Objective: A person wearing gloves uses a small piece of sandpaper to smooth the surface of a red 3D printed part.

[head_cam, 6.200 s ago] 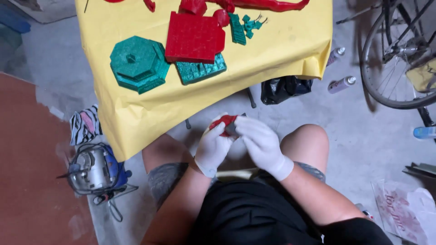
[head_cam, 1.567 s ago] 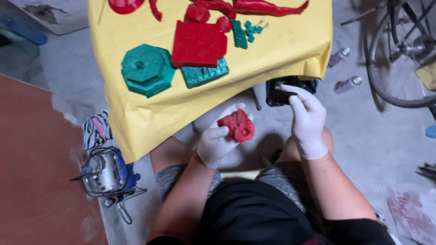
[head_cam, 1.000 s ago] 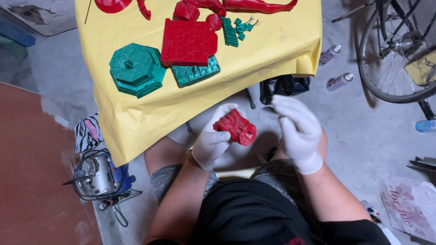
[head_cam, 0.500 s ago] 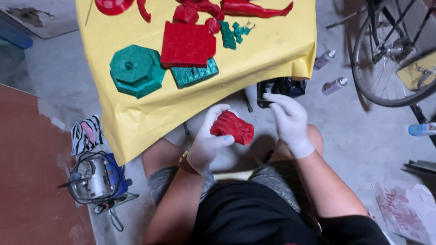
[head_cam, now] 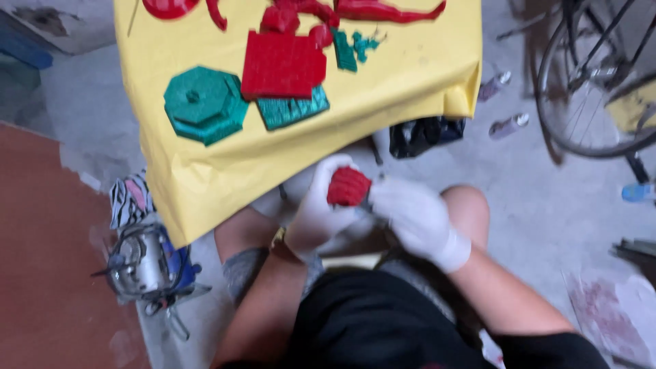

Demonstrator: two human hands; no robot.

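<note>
- The left hand [head_cam: 320,217], in a white glove, is raised in front of the body with palm and fingers curled closed around a small red piece [head_cam: 348,187].
- The right hand [head_cam: 418,217], also white-gloved, sits just right of it, fingertips reaching to the same piece; its grip is blurred.
- Both forearms are bare and angle inward from the near edge.
- Bare knees spread left and right beneath the hands.

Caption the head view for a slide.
Gloved left hand holds a small red piece, gloved right hand touching it, below a yellow-covered table.
</note>
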